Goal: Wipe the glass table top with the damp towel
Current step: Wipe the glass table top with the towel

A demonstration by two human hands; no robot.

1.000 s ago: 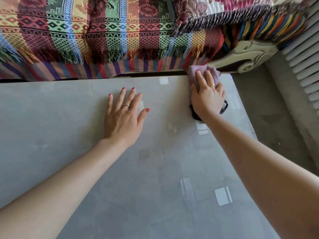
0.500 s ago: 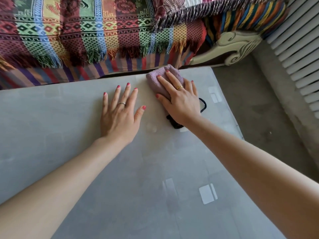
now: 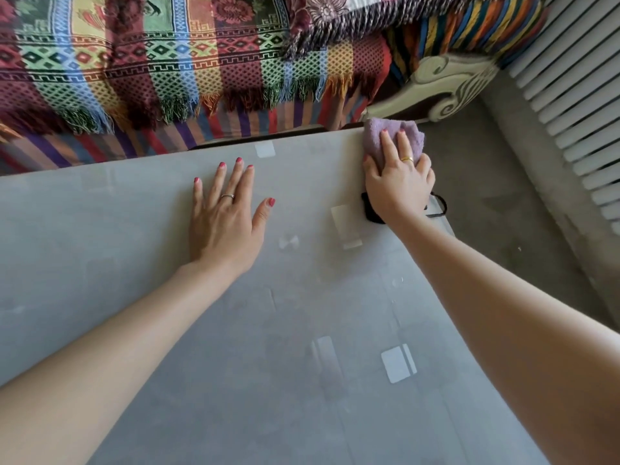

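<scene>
The glass table top (image 3: 141, 250) is grey and reflective and fills most of the view. A bunched lilac towel (image 3: 375, 135) lies on its far right corner. My right hand (image 3: 399, 186) presses down on the towel with the fingers spread over it, a gold ring on one finger. My left hand (image 3: 224, 223) rests flat on the glass to the left of it, fingers apart, holding nothing. A black strap (image 3: 370, 213) shows under my right wrist.
A sofa with a colourful fringed woven throw (image 3: 151, 68) stands right behind the far table edge. Its carved cream frame (image 3: 446, 92) is at the upper right. Grey floor (image 3: 496, 203) lies to the right, then white slatted shutters (image 3: 577, 95).
My right hand has slid the towel from the middle of the far edge back to the right, to the far right corner. My left hand has stayed flat in place.
</scene>
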